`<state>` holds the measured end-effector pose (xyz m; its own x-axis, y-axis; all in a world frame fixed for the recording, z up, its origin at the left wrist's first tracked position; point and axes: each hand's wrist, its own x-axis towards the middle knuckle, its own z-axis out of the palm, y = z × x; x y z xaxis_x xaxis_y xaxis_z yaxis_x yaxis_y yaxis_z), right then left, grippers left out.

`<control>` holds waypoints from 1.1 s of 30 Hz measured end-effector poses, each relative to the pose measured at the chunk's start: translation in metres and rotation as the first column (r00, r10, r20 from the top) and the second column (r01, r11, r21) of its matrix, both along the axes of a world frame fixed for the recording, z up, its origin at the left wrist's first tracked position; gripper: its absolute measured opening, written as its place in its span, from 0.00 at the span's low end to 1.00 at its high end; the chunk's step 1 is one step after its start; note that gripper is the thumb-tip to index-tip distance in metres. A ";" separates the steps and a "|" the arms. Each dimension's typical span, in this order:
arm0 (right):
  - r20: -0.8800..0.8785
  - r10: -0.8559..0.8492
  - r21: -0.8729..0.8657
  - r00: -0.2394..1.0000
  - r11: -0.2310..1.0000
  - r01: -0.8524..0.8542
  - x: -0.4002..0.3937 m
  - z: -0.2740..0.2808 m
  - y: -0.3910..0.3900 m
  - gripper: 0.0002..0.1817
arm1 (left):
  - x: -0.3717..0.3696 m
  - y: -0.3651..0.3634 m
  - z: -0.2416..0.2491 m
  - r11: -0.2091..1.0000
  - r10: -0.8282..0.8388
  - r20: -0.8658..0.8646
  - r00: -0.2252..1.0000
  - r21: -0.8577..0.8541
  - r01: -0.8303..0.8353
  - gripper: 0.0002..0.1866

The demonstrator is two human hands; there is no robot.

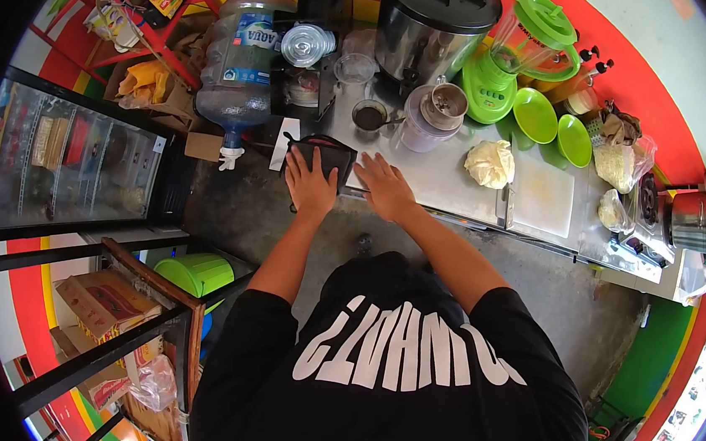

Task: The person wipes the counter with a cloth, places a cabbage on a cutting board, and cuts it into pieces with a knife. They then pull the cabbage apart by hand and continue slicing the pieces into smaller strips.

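Note:
My left hand (311,186) lies with its fingers spread over the near left part of a flat black pouch-like item (337,160) that has a thin dark cord or strap. Beside it, my right hand (386,188) rests flat at the front edge of the steel counter (449,183), fingers stretched out and holding nothing. A white slip (284,145) lies left of the black item. Beyond my right hand stand a small cup of dark contents (370,116) and a clear plastic container (425,126) with a metal cup (445,104) on top.
Along the counter are a large steel dispenser (432,34), a green blender (492,86), green bowls (535,115), a crumpled cream-coloured bundle (490,164), a knife (503,202) and a white cutting board (544,199). An upturned water jug (239,84) stands left, near a glass-door fridge (72,162).

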<state>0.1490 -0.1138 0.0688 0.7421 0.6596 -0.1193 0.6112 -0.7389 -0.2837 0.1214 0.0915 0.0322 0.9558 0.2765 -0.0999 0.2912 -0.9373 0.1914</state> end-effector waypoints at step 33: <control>0.128 -0.661 0.494 0.740 0.689 0.530 -0.031 0.036 -0.205 0.09 | 0.000 -0.215 0.031 0.724 -0.325 0.399 0.857 -0.478 0.498 0.25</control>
<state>0.1177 -0.3193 0.1050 0.9479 -0.0002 0.3186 0.1782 -0.8286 -0.5307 0.1216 -0.1235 0.0631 0.9702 -0.1717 0.1713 -0.2423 -0.6566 0.7142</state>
